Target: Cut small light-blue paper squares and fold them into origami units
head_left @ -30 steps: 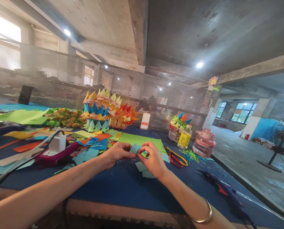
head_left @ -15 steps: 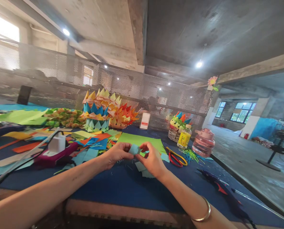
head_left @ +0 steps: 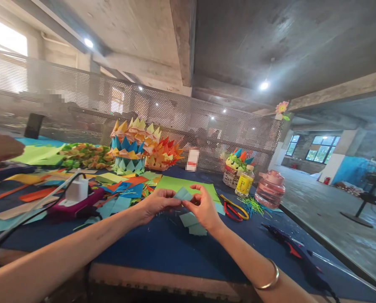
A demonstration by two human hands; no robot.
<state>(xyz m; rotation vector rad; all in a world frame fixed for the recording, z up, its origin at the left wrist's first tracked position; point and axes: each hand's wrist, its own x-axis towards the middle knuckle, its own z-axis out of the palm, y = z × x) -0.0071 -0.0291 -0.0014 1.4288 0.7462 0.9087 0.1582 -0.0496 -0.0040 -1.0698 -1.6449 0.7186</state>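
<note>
Between my two hands is a small piece of light blue paper (head_left: 183,194), held up above the blue table. My left hand (head_left: 158,204) pinches its left side between thumb and fingers. On the right side, my right hand (head_left: 204,207) grips the lower edge with thumb and index finger, the other fingers curled loosely. Under my right hand lie several pale blue paper squares (head_left: 196,227). A light green sheet (head_left: 203,188) lies flat just behind my hands. Scissors (head_left: 235,210) with red and yellow handles rest to the right.
A glue gun (head_left: 289,242) lies at the right, below a yellow-labelled bottle (head_left: 244,182) and a pink jug (head_left: 270,189). Folded-paper crowns (head_left: 127,151) stand behind. At left are a purple power strip (head_left: 77,206), paper strips and another person's hand (head_left: 3,145).
The blue paper has turned and now shows a flatter, pointed shape, and my right fingers have lifted slightly. Another person's hand has come in at the far left.
</note>
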